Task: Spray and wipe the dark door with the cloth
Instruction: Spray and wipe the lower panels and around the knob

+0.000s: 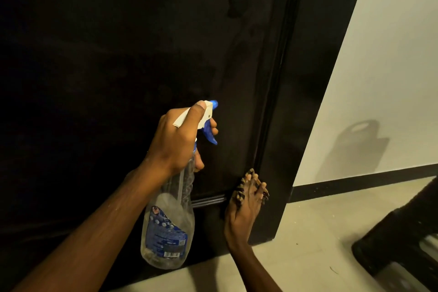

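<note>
The door (118, 54) is black and shiny, with a raised panel and a grooved edge. The spray bottle (169, 227) is clear plastic with a blue label and a white and blue top. The left hand (175, 142) grips its neck. The body hangs below the grip, and the nozzle points at the door. The striped dark and yellow cloth (241, 185) lies under the right hand (244, 211), pressed on the door at the panel's bottom corner.
</note>
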